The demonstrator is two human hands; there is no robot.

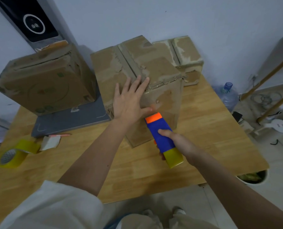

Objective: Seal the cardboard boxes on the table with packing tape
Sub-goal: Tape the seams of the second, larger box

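A worn cardboard box (160,70) with a taped top seam stands at the middle of the wooden table (211,129). My left hand (130,98) lies flat with straight fingers over the box's near top edge and front face. My right hand (175,141) grips a blue tape dispenser (162,136) with an orange head and a yellowish roll; its orange end touches the box's front face just below my left thumb. A second box (45,83) sits tilted at the left on a grey laptop (71,121). A third box (187,58) stands behind at the right.
A spare yellowish tape roll (17,152) lies near the table's left front edge, beside a scrap of card (50,142) and a pen (61,134). A water bottle (228,95), cables and a white bin (253,177) are on the floor at the right.
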